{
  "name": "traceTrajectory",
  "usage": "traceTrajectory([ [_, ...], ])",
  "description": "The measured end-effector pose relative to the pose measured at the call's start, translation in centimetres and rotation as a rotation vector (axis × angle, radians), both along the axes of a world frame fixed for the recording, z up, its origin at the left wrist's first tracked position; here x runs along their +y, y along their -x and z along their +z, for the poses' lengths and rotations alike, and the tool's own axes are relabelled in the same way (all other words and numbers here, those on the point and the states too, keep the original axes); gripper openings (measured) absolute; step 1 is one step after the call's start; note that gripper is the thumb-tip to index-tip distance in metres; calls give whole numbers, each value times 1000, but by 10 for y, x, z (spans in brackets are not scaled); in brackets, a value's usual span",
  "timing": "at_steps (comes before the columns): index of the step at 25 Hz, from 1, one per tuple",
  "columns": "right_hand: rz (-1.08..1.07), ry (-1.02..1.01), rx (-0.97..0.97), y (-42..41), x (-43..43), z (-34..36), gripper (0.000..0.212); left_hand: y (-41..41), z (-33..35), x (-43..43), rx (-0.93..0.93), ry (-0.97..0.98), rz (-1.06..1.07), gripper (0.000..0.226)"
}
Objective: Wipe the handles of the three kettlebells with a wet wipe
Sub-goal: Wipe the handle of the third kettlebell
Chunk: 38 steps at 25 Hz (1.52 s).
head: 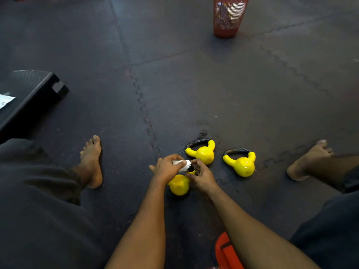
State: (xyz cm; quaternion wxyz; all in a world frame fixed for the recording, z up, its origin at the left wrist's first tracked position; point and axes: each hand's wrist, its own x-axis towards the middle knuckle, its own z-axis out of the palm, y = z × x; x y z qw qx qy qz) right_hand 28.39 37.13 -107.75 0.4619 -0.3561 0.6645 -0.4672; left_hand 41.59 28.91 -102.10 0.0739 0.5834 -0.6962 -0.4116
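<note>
**Three kettlebells on rubber matting, one held**

Three glossy yellow bells with dark, bare-looking handles sit low and right of centre in the frame. The nearest kettlebell (pixel 179 185) lies under both hands, with only its round body and one yellow horn showing. The left hand (pixel 167 168) has its fingers curled together, pinching a folded white wet wipe (pixel 182 165) over the handle. The right hand (pixel 202 176) has its fingers and thumb curled round the same handle beside the wipe. The middle kettlebell (pixel 203 153) rests just above the hands and the far-right kettlebell (pixel 241 164) near it to the right; both are tipped so their handle loops lie on the floor.

At the top of the frame stands a red mesh basket (pixel 229 18), tapered and perforated, holding crumpled white material and some coloured scraps too blurred to identify. At the upper left is a black textured platform (pixel 33 88) with a white sheet (pixel 5 100) on it; any print on the sheet is too small to read.

The rubber matting (pixel 174 84) is dark, in tiles joined by jigsaw-toothed seams, scuffed and crumbly near the middle kettlebell. A smooth orange object (pixel 226 251) shows at the bottom edge. Bare feet (pixel 91 162) rest on the mat at either side.
</note>
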Motion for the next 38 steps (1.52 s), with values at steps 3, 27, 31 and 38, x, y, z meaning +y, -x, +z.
traceTrajectory([
  [3, 0, 23, 24, -2, 0, 1, 32, -5, -1, 13, -7, 122, -29, 24],
  [27, -72, -63, 21, 0, 5, -1, 34, -29, -27, 28, 212, 281, 185, 25],
  [31, -106, -82, 36, 0, 4, 1, 32, -23, -30, 37, 67, 419, 183, 25],
  [38, -101, -61, 30, -1, 2, 4, 33, -2, -33, 47, -178, 641, -4, 39],
])
